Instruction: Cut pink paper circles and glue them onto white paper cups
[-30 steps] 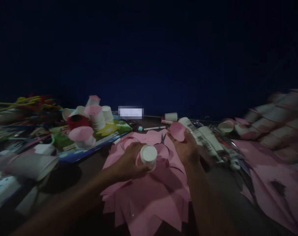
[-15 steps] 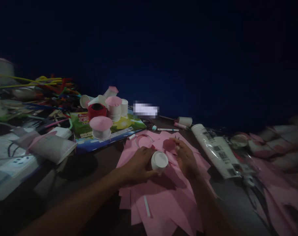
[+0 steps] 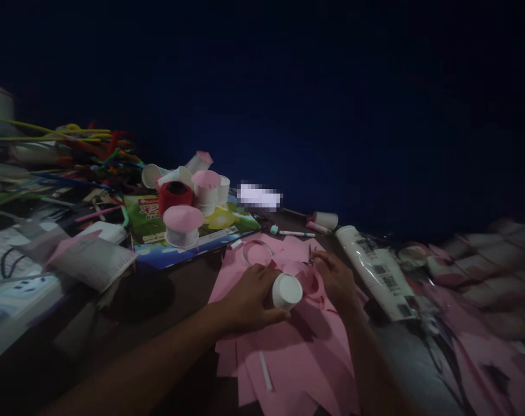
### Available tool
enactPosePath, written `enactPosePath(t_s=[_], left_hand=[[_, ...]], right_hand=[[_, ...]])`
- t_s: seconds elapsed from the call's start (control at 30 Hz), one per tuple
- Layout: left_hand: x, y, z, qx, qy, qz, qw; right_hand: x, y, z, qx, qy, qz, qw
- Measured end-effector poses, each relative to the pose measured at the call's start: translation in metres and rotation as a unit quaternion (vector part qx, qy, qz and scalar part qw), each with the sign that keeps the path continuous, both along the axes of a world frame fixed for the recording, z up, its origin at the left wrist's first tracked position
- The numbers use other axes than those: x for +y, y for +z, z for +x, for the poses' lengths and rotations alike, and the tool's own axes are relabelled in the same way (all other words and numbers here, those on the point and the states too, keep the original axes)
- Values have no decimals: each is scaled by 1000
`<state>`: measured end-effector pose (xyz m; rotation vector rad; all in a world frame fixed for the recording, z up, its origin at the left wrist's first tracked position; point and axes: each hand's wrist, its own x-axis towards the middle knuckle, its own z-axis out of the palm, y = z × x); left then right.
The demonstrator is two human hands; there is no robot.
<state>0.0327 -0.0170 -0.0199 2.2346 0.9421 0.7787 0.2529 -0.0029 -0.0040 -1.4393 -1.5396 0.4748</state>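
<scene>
My left hand [image 3: 254, 297] is wrapped round a white paper cup [image 3: 288, 290], its round white end facing up toward me. Beneath both hands spreads a pile of pink paper sheets [image 3: 297, 361]. My right hand [image 3: 335, 280] is closed, with fingertips beside a small dark pointed metal piece [image 3: 310, 253] that resembles scissor tips. Whether the fingers grip it is hidden. Curled pink paper cuttings [image 3: 312, 286] lie between the hands. A roll of clear tape [image 3: 257, 252] rests on the pink sheets behind my left hand, and a thin white stick [image 3: 266, 371] lies nearer me.
At left, cups with pink cone tops [image 3: 183, 222] and a red object [image 3: 174, 197] stand on a colourful packet [image 3: 152, 245]. A power strip [image 3: 26, 289] and pipe cleaners [image 3: 102, 141] lie farther left. Right: a wrapped cup stack [image 3: 375, 271] and several cups [image 3: 483, 260].
The pink paper disc in my right fingers is no longer seen there. My right hand has shifted slightly right and down. My left hand still holds the cup, now a little lower and more tilted.
</scene>
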Motion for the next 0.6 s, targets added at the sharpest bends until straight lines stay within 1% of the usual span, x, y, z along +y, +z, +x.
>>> enactPosePath(t_s=[0.03,0.07,0.1,0.17,0.23,0.27,0.3,0.33,0.4,0.43,0.47,0.5,0.53,0.6], left_hand=[[0,1,-1,1,4,-3,1000],[-1,3,-1,3,6,-5,1000],[-1,4,-1,4,4,-6,1000],[-2,6,-2,4,-3,-1,1000],[-2,6,-2,4,-8,6,1000],[-2,6,-2,3,-6,9,1000],[-2,6,-2,3,-4,11,1000],[-2,6,-2,4,-3,12,1000],[-1,6,-3,6,-7,16,1000],[-1,6,-3,6,-10,19,1000],[-1,7,-4,8,-15,23,1000],[-1,8,-4,12,-19,25,999],[-1,9,-5,15,-22,27,999],[-1,10,-5,22,-21,26,999]], right_hand=[[2,2,0,5,-18,-5,1000],[5,5,0,10,-22,-12,1000],[9,9,-2,11,-13,-16,1000],[21,16,-7,-17,36,-14,999],[39,22,-16,-105,101,11,989],[49,23,-22,-167,131,25,977],[60,23,-27,-245,154,39,956],[71,21,-33,-330,161,49,929],[92,16,-42,-478,174,69,858],[102,12,-46,-528,180,79,826],[110,9,-48,-559,189,87,802],[117,6,-50,-575,200,93,787],[123,3,-51,-579,211,97,781],[133,0,-52,-568,230,98,784]])
